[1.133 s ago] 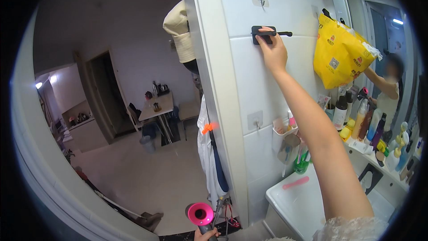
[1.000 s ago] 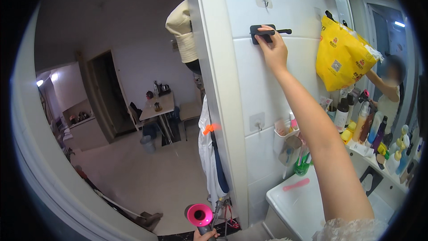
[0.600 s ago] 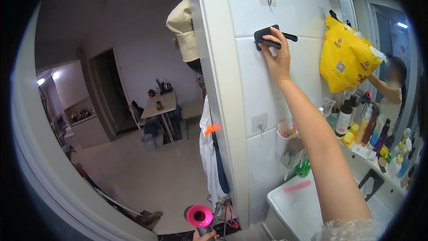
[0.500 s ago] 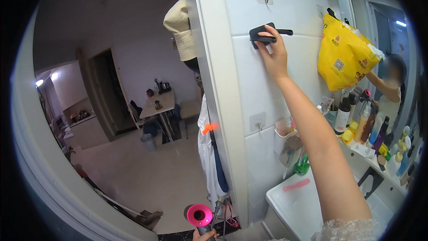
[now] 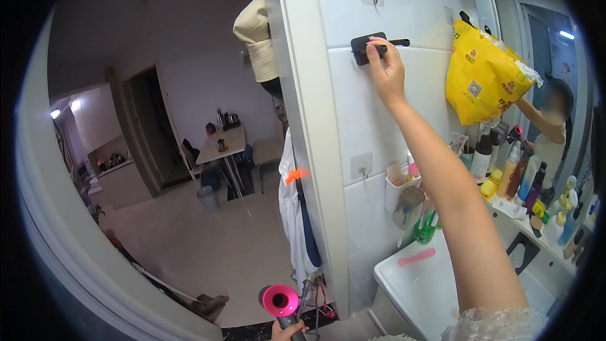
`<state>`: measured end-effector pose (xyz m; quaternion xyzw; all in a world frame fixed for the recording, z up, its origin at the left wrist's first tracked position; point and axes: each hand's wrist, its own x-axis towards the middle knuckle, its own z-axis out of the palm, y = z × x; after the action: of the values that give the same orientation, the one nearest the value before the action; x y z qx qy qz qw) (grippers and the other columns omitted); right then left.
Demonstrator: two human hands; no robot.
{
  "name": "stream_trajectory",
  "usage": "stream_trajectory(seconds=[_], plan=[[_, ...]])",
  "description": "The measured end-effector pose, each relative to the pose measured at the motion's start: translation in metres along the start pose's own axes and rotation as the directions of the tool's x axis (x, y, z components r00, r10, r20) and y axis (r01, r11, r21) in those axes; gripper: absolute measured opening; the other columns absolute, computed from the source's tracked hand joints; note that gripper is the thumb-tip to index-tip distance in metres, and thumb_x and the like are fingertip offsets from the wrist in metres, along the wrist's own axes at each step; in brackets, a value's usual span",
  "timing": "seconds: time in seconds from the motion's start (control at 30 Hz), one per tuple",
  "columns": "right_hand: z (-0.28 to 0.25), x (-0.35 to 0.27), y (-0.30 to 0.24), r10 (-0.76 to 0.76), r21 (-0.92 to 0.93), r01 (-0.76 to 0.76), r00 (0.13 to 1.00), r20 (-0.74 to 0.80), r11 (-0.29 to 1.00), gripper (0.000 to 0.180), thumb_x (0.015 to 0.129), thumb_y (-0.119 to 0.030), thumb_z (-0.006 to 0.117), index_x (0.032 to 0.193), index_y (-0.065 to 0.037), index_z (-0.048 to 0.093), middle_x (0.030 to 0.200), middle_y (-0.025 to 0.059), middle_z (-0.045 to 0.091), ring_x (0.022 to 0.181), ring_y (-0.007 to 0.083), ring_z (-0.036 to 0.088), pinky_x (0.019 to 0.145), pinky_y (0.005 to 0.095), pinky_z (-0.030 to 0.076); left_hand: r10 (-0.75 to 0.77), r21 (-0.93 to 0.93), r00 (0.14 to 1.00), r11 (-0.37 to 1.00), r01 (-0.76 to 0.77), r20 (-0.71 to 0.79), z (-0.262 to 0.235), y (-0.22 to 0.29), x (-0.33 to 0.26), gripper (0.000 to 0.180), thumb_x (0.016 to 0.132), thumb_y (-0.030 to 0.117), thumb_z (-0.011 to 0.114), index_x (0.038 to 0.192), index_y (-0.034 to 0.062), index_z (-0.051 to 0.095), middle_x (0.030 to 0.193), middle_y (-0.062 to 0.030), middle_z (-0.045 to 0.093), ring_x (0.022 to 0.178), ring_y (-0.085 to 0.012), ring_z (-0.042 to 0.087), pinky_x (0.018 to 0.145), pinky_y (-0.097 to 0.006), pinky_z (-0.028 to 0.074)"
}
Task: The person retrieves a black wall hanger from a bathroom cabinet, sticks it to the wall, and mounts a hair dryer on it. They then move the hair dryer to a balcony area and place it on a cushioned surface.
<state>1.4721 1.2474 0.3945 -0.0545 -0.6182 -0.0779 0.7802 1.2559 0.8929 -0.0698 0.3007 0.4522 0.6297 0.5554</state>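
Holding the hair dryer [image 5: 282, 306] with pink head low at the bottom edge, the left hand [image 5: 287, 330] has its grip closed on the handle. Farther up, the right hand [image 5: 386, 69] pinches the black wall holder [image 5: 368, 46] on the white tile. I think pressing it flat and level would fix it well

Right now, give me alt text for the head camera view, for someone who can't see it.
The right hand reaches up to a black wall holder on white bathroom tile, fingers on it. The left hand holds a pink hair dryer low by the doorway. A yellow bag hangs above a shelf of bottles.
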Motion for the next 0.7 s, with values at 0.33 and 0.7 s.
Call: stream_trajectory(seconds=[0.33, 0.7], plan=[[-0.026, 0.015, -0.018, 0.078, 0.142, -0.107, 0.978, 0.195, 0.984, 0.021, 0.091, -0.019, 0.053, 0.099, -0.001, 0.061, 0.102, 0.0038, 0.062, 0.086, 0.0102, 0.057, 0.078, 0.0246, 0.045, 0.008, -0.064, 1.000, 0.998, -0.007, 0.006, -0.003, -0.001, -0.003, 0.050, 0.075, 0.007, 0.066, 0.120, 0.0045, 0.043, 0.094, -0.0098, 0.057, 0.077, -0.0245, 0.062, 0.068, -0.037, 0.053], [-0.055, 0.022, -0.036, -0.067, -0.193, 0.267, 0.730, 0.680, 0.944, 0.053, 0.080, 0.003, 0.043, 0.132, 0.000, 0.038, 0.144, 0.0114, 0.032, 0.135, 0.0266, 0.026, 0.109, 0.0357, 0.024, -0.019, -0.041, 0.999, 0.999, 0.017, -0.046, -0.002, 0.003, 0.000, 0.048, 0.076, 0.008, 0.065, 0.118, 0.0030, 0.043, 0.085, -0.0110, 0.059, 0.073, -0.0240, 0.063, 0.066, -0.037, 0.053]])
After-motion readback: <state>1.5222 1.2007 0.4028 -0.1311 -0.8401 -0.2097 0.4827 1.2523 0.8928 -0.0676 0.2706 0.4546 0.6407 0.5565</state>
